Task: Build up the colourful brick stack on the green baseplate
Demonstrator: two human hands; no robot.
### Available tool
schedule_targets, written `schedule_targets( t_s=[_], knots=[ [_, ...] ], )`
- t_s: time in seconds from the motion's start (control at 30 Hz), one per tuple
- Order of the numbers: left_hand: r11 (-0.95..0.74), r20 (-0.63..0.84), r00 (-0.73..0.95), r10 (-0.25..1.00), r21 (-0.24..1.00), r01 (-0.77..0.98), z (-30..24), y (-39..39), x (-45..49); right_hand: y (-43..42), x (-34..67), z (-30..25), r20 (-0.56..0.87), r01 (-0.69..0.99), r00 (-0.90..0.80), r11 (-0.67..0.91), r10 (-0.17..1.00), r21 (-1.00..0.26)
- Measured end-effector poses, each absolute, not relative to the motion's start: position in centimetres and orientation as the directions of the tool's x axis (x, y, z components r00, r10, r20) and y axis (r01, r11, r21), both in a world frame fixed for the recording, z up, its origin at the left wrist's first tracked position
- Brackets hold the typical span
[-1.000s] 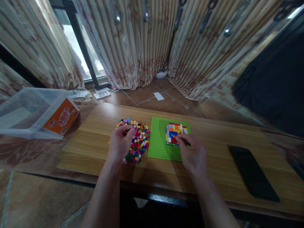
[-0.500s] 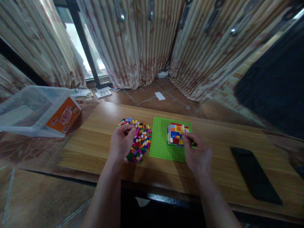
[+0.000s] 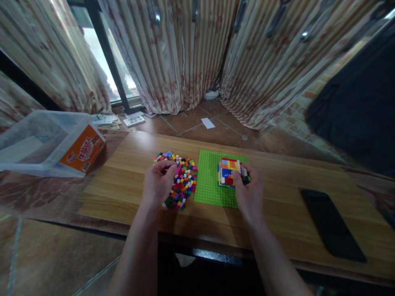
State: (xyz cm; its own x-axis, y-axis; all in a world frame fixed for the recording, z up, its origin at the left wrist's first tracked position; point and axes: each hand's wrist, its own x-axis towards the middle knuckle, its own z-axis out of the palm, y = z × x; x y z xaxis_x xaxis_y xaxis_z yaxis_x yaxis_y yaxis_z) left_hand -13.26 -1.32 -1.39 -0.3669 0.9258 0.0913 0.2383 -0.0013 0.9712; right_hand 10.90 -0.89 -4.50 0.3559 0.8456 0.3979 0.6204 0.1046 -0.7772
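A block of multicoloured building bricks [image 3: 227, 169] stands on a green studded baseplate [image 3: 207, 181]. My right hand [image 3: 249, 191] grips the right side of this block, thumb at the front and fingers curled behind, covering part of it. Over the left part of a pile of small loose bricks [image 3: 184, 183] is my left hand [image 3: 159, 183], its thumb and fingertips pinched together. Whatever sits between those fingertips is too small or hidden to make out.
Both the baseplate and pile rest on a wooden table [image 3: 123, 176]. A black phone [image 3: 333, 225] lies at the right. Left of the table is a clear plastic bin [image 3: 40, 142] with an orange label. Striped curtains [image 3: 173, 57] hang beyond the table.
My right hand has shifted left and closed around the brick block's right side, where before its fingertips pinched at the top. My left hand has stayed nearly still.
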Motion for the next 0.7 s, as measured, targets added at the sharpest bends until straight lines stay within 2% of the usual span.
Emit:
schedule_targets(
  t_s=[0.4, 0.5, 0.6, 0.7],
  knots=[
    [0.012, 0.09, -0.378, 0.921, 0.966, 0.26, -1.5, -1.3, -13.3, -1.0, 10.9, -4.6, 0.362, 0.549, 0.396, 0.098, 0.844, -0.83],
    [0.005, 0.094, -0.383, 0.919, 0.968, 0.251, -1.3, -1.3, -13.3, -1.8, 10.8, -3.7, 0.445, 0.602, 0.404, 0.134, 0.799, -0.787],
    [0.005, 0.091, -0.379, 0.921, 0.969, 0.245, -1.1, -1.4, -13.2, -3.2, 9.6, -2.6, 0.555, 0.647, 0.319, 0.251, 0.768, -0.719],
    [-0.006, 0.104, -0.374, 0.921, 0.967, 0.255, -1.1, -1.3, -13.2, -4.9, 7.7, -2.0, 0.597, 0.626, 0.119, 0.407, 0.794, -0.666]
  ],
)
